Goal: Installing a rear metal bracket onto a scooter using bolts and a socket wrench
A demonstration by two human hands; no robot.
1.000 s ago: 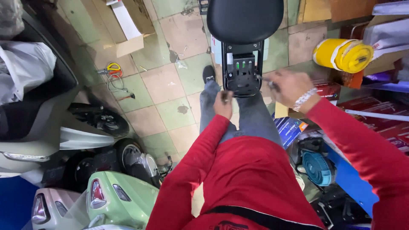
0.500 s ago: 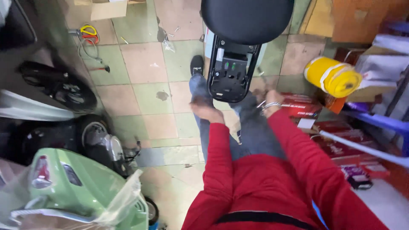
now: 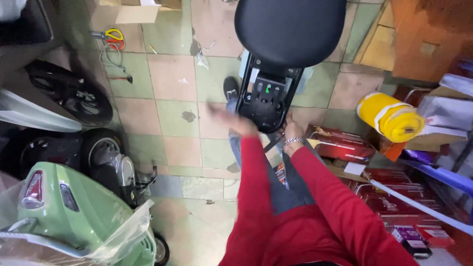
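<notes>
A black padded seat (image 3: 290,29) on a black plastic base (image 3: 266,98) stands on the tiled floor in front of my legs. My left hand (image 3: 231,120) is blurred with motion just left of the base, fingers spread and holding nothing that I can see. My right hand (image 3: 291,129), with a metal bracelet at the wrist, rests against the base's lower edge, closed around a thin dark tool (image 3: 272,146) that sticks out down and to the left. Both sleeves are red.
A green toy scooter (image 3: 74,212) wrapped in plastic and dark wheeled vehicles (image 3: 74,93) crowd the left. Red boxes (image 3: 345,143) and a yellow roll (image 3: 391,116) lie to the right. Scissors (image 3: 113,37) lie on the floor at the far left.
My left hand has swung away to the left of the base and is now blurred. My right hand has moved in under the base's lower edge. The view has shifted slightly.
</notes>
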